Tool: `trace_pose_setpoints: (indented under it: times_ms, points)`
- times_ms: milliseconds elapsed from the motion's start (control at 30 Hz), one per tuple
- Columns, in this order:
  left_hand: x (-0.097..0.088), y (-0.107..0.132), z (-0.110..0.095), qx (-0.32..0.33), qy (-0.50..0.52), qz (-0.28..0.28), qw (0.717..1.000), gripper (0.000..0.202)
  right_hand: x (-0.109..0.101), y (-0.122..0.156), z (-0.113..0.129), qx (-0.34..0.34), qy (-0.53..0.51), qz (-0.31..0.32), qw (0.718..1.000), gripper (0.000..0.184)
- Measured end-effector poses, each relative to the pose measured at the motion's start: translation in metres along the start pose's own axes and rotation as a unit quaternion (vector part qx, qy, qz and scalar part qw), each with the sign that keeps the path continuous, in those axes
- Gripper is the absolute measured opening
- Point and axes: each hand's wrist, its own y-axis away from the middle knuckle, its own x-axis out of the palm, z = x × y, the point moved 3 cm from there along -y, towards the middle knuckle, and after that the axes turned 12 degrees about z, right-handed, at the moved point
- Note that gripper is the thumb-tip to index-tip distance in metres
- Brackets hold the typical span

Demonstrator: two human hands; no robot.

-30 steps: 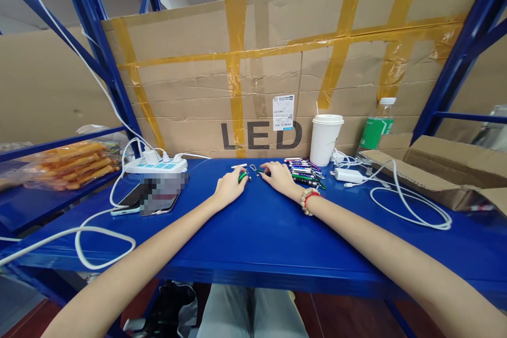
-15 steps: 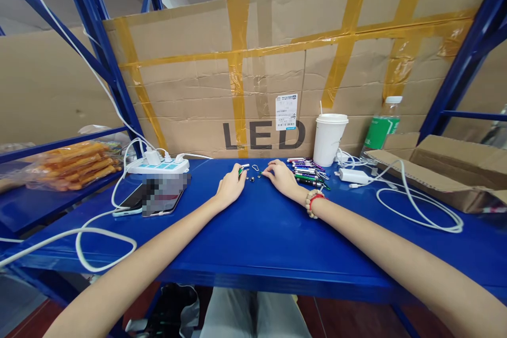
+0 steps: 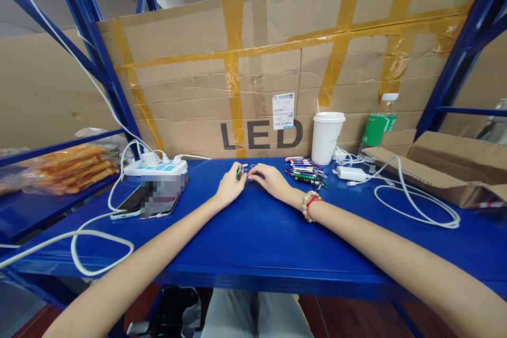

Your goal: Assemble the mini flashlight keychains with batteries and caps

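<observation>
My left hand [image 3: 229, 187] is closed around a small green metal tube [image 3: 238, 172], whose shiny end shows above the fingers. Close to its fingertips, my right hand [image 3: 273, 180] has thumb and forefinger pinched together; what they hold is too small and too hidden to make out. A small silver clip [image 3: 252, 166] lies on the table just behind the fingers, with tiny metal parts partly covered by the right hand. To the right of my right hand is a pile of slim metallic tubes [image 3: 304, 170] in green, purple, red and silver.
A white paper cup [image 3: 327, 138] with a straw, a green-labelled bottle [image 3: 378, 128], white cables [image 3: 415, 206] and an open cardboard box [image 3: 447, 169] stand right. Two phones [image 3: 162, 198] and a power strip [image 3: 158, 168] lie left. Cardboard [image 3: 190, 95] closes off the back.
My right hand has moved left, up to the left hand's fingertips, and now covers some small parts on the table. The left hand keeps the green tube, turned slightly more upright.
</observation>
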Motion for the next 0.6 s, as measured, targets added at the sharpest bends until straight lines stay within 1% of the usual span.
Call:
trace_pose_setpoints:
  times_ms: [100,200,300,433,533,600]
  points:
    - [0.0,0.001,0.001,-0.011,-0.003,-0.001,1.0,0.011,-0.002,0.0,-0.006,0.008,-0.058,-0.045,0.997,0.011]
    - [0.002,0.0,0.0,-0.006,-0.003,0.021,1.0,0.01,-0.003,0.0,-0.009,0.019,-0.093,-0.066,0.993,0.01]
    - [0.004,-0.001,0.0,0.001,-0.005,0.033,0.999,0.009,-0.002,-0.001,-0.009,0.026,-0.113,-0.06,0.991,0.01]
    - [0.004,-0.002,0.003,-0.009,-0.01,0.022,1.0,0.011,0.0,-0.002,-0.009,0.047,-0.151,-0.054,0.986,0.015]
    - [0.003,-0.002,0.004,-0.013,-0.01,0.019,1.0,0.008,0.004,-0.003,-0.012,0.071,-0.202,-0.042,0.976,0.021]
    - [0.003,-0.002,0.004,-0.011,-0.008,0.022,1.0,0.006,0.007,-0.004,-0.014,0.079,-0.215,-0.027,0.973,0.022]
